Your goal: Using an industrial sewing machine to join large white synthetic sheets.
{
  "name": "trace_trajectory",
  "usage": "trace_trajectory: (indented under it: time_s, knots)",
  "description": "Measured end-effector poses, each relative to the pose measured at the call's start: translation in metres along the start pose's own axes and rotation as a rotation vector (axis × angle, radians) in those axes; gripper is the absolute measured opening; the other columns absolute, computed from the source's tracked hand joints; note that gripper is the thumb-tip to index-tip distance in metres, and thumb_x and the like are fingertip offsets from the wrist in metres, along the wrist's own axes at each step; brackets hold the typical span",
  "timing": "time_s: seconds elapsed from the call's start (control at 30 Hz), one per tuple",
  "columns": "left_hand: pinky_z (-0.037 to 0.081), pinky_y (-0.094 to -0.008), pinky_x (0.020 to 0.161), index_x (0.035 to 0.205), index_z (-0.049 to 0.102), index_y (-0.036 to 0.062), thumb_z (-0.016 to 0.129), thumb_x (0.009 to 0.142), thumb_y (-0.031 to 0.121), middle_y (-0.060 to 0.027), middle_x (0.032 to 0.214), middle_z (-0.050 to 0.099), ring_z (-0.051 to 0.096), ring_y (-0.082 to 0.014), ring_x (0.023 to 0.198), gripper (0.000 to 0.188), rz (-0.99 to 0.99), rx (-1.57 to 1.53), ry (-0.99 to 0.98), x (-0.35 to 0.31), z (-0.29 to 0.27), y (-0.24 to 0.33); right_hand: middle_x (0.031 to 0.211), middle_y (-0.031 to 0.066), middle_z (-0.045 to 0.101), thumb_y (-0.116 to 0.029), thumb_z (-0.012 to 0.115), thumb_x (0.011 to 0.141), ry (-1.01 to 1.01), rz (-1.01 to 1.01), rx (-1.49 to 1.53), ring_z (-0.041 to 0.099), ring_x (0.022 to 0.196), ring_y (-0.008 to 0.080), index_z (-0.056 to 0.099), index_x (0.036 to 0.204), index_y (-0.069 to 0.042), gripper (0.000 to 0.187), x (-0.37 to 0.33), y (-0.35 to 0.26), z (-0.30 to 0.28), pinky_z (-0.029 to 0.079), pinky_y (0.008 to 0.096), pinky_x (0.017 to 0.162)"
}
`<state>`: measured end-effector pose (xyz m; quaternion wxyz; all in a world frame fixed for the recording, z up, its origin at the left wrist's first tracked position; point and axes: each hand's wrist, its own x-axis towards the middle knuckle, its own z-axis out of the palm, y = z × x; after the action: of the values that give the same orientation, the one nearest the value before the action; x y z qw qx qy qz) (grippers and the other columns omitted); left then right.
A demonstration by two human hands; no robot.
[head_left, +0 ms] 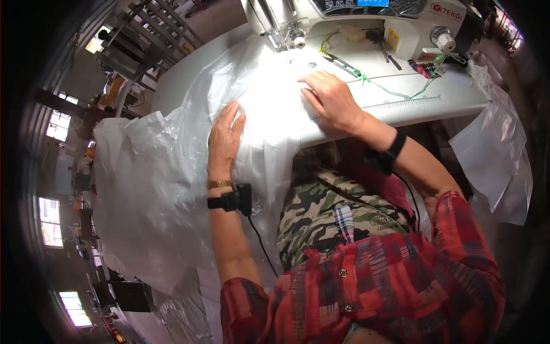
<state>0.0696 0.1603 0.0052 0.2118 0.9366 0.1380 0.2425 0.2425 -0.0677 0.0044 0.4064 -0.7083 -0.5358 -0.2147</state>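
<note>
A large sheet of whitish translucent plastic film (154, 189) spreads over the sewing table and hangs down off its left front edge. My left hand (224, 140) lies on it with fingers stretched out, pressing it flat. Near the sheet's right side, my right hand (335, 102) rests on the table, fingers bent and slightly apart, nothing visible between them. Glare washes out the surface at its fingertips. Just beyond both hands stands the sewing machine's needle and presser foot area (285, 41), with the far end of the film beside it.
Thread snips (342, 64) tied to a green cord (395, 92) lie right of the needle. The white sewing machine (401, 28) spans the back of the table (458, 102). More plastic film (495, 155) hangs off the right end. Metal racks (143, 40) stand at the far left.
</note>
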Motion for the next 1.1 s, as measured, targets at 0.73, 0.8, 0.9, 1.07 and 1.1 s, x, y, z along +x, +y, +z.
trace_trajectory:
  time_s: [0.73,0.8,0.9,1.07,1.1]
  knots:
    - [0.036,-0.0416,0.112,0.128,0.059,-0.0016,0.056,0.098,0.034,-0.0183,0.134,0.058,0.047,-0.0326,0.131,0.047,0.059,0.003,-0.026,0.003,0.006,-0.003,0.084,0.0132,0.073,-0.006,0.053,0.086,-0.547,0.846,1.046,0.07,0.073,0.0171,0.069,0.093,0.005,0.02,-0.108,-0.092,0.065,0.057,0.03,0.07]
    - [0.036,-0.0418,0.111,0.127,0.06,-0.0017,0.056,0.098,0.034,-0.0182,0.133,0.058,0.048,-0.0326,0.13,0.047,0.047,0.001,-0.022,0.001,0.006,-0.002,0.082,0.0117,0.072,-0.012,0.058,0.085,-0.445,1.002,0.987,0.068,0.07,0.0169,0.07,0.096,0.005,0.023,-0.105,-0.084,0.072,0.056,0.0298,0.067]
    - [0.036,-0.0417,0.111,0.127,0.06,-0.0018,0.056,0.098,0.034,-0.0184,0.133,0.058,0.048,-0.0328,0.13,0.046,0.063,0.015,-0.011,0.002,0.005,-0.004,0.082,0.0118,0.072,-0.017,0.062,0.082,-0.474,0.981,0.931,0.068,0.069,0.017,0.07,0.1,0.004,0.028,-0.109,-0.085,0.1,0.055,0.0304,0.066]
    - [0.036,-0.0419,0.111,0.127,0.06,-0.0016,0.055,0.098,0.035,-0.0185,0.133,0.058,0.049,-0.0327,0.129,0.046,0.07,0.015,-0.013,0.003,0.006,-0.007,0.114,0.0268,0.065,-0.033,0.064,0.084,-0.615,0.89,0.623,0.061,0.108,0.0405,0.054,0.127,0.002,0.056,-0.109,-0.098,0.136,0.046,0.0445,0.096]
    - [0.036,-0.0419,0.111,0.127,0.06,-0.0016,0.055,0.098,0.035,-0.0185,0.133,0.058,0.049,-0.0327,0.129,0.046,0.069,0.016,-0.018,0.002,0.006,-0.008,0.114,0.0268,0.065,-0.033,0.064,0.084,-0.615,0.894,0.627,0.061,0.108,0.0405,0.054,0.127,0.002,0.056,-0.113,-0.095,0.143,0.046,0.0445,0.096]
